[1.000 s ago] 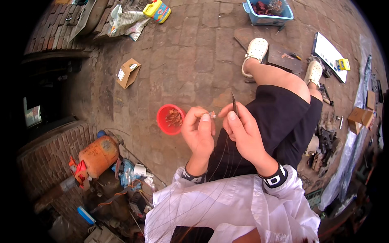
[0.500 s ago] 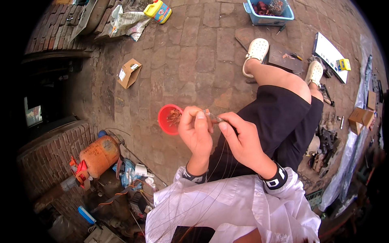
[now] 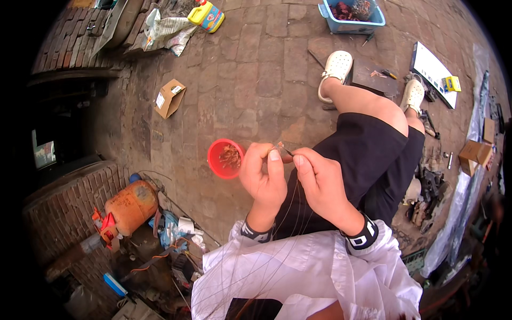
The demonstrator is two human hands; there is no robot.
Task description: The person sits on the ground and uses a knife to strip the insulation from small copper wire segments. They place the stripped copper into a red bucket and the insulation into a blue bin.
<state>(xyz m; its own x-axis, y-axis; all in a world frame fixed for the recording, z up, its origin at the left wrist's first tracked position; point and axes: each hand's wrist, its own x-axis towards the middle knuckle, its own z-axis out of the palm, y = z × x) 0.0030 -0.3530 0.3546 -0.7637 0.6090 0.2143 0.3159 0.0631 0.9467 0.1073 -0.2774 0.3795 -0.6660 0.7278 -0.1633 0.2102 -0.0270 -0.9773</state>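
Observation:
My left hand (image 3: 265, 173) is closed in a pinch between thumb and forefinger, held up in front of my lap. Close at its right, my right hand (image 3: 318, 177) also pinches, thumb against forefinger. Between the fingertips show a small copper-coloured bit (image 3: 280, 144) and a thin dark sliver (image 3: 288, 152); the fingers cover most of what they grip, so its kind cannot be made out. Just left of my left hand, a red bucket (image 3: 214, 159) stands on the paving, with many thin copper-brown pieces (image 3: 230, 156) inside.
A blue tub (image 3: 356, 26) of dark red coils stands at the far side. By my feet lie a dark metal block (image 3: 372, 76) and a white flat box (image 3: 433, 74). An open cardboard box (image 3: 170, 98) sits left; a rusty orange gas cylinder (image 3: 133, 207) lies lower left.
My left hand has shifted slightly right, and the fingertips of both hands are closer together. Less of the small piece between them shows now.

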